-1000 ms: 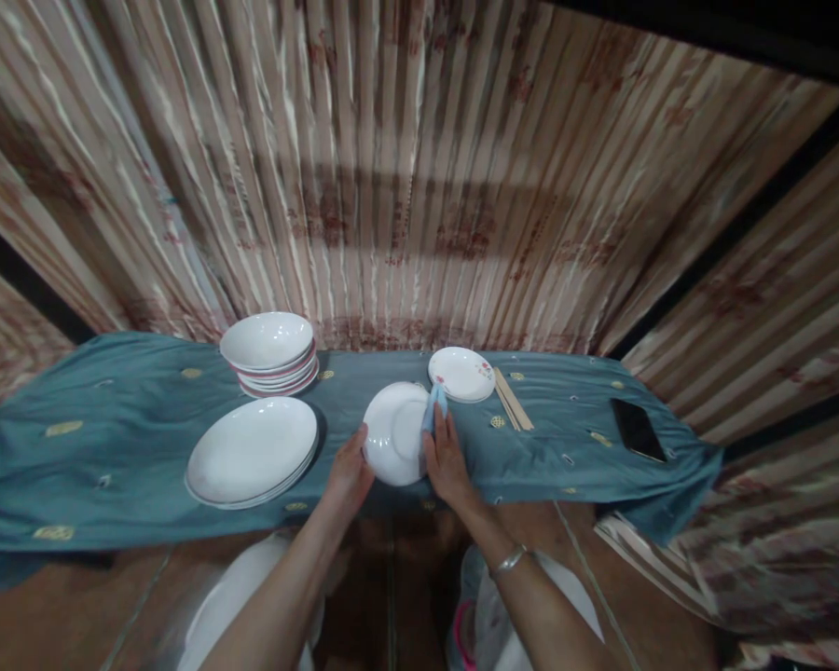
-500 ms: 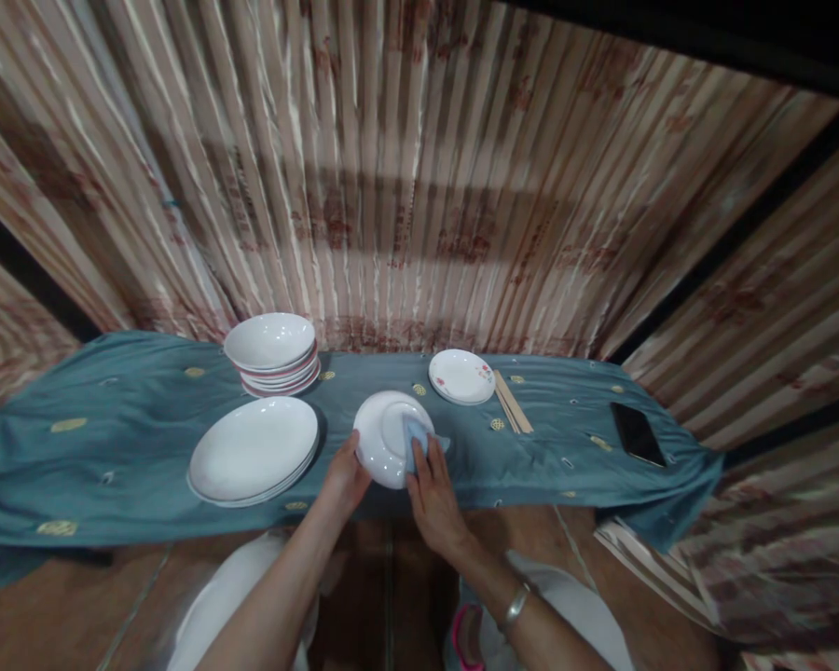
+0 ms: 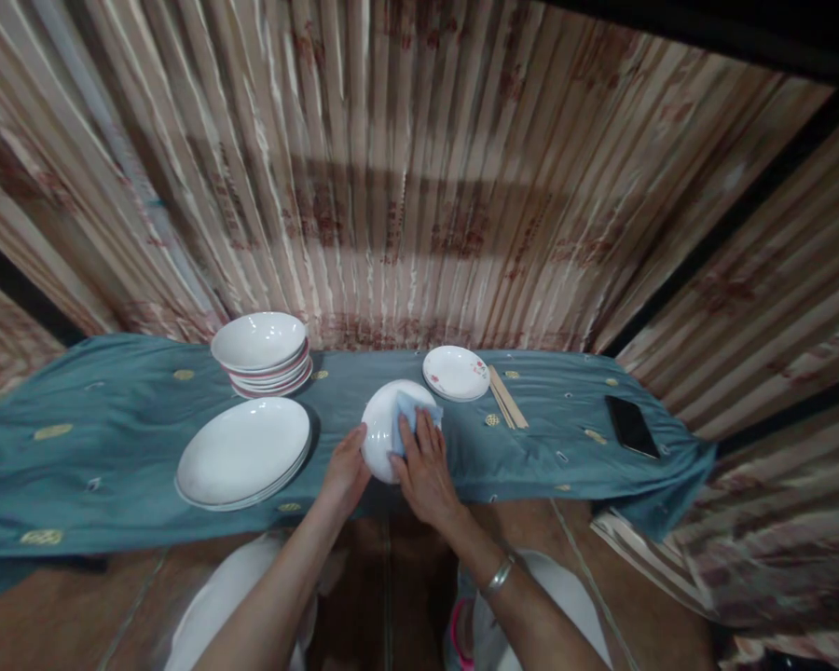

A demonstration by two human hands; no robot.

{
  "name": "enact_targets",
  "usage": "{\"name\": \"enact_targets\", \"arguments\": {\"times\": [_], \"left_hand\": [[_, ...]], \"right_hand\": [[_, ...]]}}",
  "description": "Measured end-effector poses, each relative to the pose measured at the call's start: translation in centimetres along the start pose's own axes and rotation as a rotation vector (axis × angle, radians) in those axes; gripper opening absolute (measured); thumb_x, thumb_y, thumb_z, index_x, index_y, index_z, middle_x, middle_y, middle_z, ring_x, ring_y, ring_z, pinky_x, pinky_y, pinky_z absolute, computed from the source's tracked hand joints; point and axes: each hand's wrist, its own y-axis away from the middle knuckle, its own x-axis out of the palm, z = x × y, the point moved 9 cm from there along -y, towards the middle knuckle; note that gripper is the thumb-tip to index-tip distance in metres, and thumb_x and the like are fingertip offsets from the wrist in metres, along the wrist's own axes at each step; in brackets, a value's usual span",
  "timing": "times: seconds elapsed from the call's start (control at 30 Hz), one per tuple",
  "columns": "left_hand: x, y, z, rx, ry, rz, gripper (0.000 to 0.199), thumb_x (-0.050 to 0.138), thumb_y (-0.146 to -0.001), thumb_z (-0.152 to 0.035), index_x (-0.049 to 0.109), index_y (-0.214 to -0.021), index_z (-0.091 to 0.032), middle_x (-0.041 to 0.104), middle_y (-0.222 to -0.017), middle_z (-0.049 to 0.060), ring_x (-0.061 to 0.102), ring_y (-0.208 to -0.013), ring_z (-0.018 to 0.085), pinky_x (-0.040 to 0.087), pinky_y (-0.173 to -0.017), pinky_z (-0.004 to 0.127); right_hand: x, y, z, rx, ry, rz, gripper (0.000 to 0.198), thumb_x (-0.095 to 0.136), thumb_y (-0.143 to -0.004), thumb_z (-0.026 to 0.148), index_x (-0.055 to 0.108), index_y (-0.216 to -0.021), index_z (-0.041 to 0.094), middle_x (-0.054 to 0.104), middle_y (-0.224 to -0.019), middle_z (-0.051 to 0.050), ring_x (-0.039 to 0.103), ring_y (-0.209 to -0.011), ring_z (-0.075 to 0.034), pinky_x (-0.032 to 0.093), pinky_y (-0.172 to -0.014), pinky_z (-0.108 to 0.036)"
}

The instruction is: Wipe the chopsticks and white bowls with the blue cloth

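Note:
A small white plate (image 3: 378, 427) is held tilted above the front of the table. My left hand (image 3: 348, 466) grips its left rim, thumb and fingers closed on the edge. Against the plate's right side my right hand (image 3: 423, 471) presses a light blue cloth (image 3: 404, 410), which lies partly under the fingers. Farther back, to the right, sits a low stack of small plates with red flowers (image 3: 458, 373). Left of my hands lie a stack of large oval white plates (image 3: 244, 452) and, behind it, a stack of white bowls (image 3: 260, 340) with red bands.
Wooden chopsticks (image 3: 507, 399) lie right of the flowered plates, and a black phone (image 3: 631, 427) is near the right end. A teal cloth (image 3: 364, 368) covers the narrow table. A pleated curtain (image 3: 391, 205) hangs behind it.
My right hand has slid the blue cloth up and leftward over the plate, and the cloth now covers more of it. The left hand keeps its hold. The view has shifted slightly.

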Motion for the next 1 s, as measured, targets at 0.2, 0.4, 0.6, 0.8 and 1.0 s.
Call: {"name": "enact_targets", "arguments": {"times": [0.2,0.4,0.6,0.8,1.0], "left_hand": [[1.3,0.7,-0.1,0.014,-0.065,0.042,0.03,0.077,-0.06,-0.036,0.068,-0.077,-0.013,0.072,-0.079,0.008,0.065,-0.089,0.025,0.048,-0.083,0.036],[0.9,0.5,0.3,0.041,-0.064,-0.005,0.026,0.079,-0.056,-0.031,0.07,-0.074,-0.015,0.072,-0.078,0.004,0.065,-0.08,0.018,0.047,-0.078,0.028],[1.8,0.5,0.3,0.036,-0.059,0.005,0.022,0.079,-0.054,-0.028,0.069,-0.066,-0.014,0.07,-0.067,0.003,0.065,-0.077,0.019,0.047,-0.077,0.029],[1.4,0.4,0.3,0.032,-0.032,0.004,0.028,0.081,-0.05,-0.032,0.068,-0.066,-0.013,0.07,-0.064,0.005,0.066,-0.081,0.025,0.048,-0.08,0.035],[0.0,-0.2,0.4,0.058,-0.035,-0.011,0.026,0.079,-0.055,-0.033,0.07,-0.068,-0.013,0.071,-0.069,0.005,0.066,-0.078,0.021,0.049,-0.078,0.031]], "right_hand": [[-1.4,-1.2,-1.6,0.079,-0.003,-0.102,0.06,0.039,-0.094,0.031,0.016,-0.148,0.017,0.012,-0.155,-0.018,0.012,-0.143,-0.031,0.029,-0.107,-0.055],[-2.7,-1.8,2.2,-0.102,0.045,-0.095,0.054,0.043,-0.092,0.027,0.031,-0.144,0.02,0.016,-0.155,-0.013,0.006,-0.143,-0.03,0.022,-0.11,-0.054],[-4.4,-3.4,0.5,-0.025,0.029,-0.18,0.046,0.037,-0.094,0.026,0.037,-0.14,0.02,0.027,-0.151,-0.013,0.014,-0.142,-0.029,0.021,-0.109,-0.056],[-3.9,-3.6,-4.3,0.134,-0.168,-0.294,0.048,0.027,-0.098,0.033,0.029,-0.143,0.02,0.033,-0.148,-0.012,0.023,-0.139,-0.025,0.026,-0.108,-0.055],[-1.9,-2.7,-6.3,0.231,-0.306,-0.277,0.051,0.024,-0.098,0.037,0.026,-0.144,0.018,0.034,-0.147,-0.012,0.021,-0.14,-0.023,0.025,-0.111,-0.052]]}}
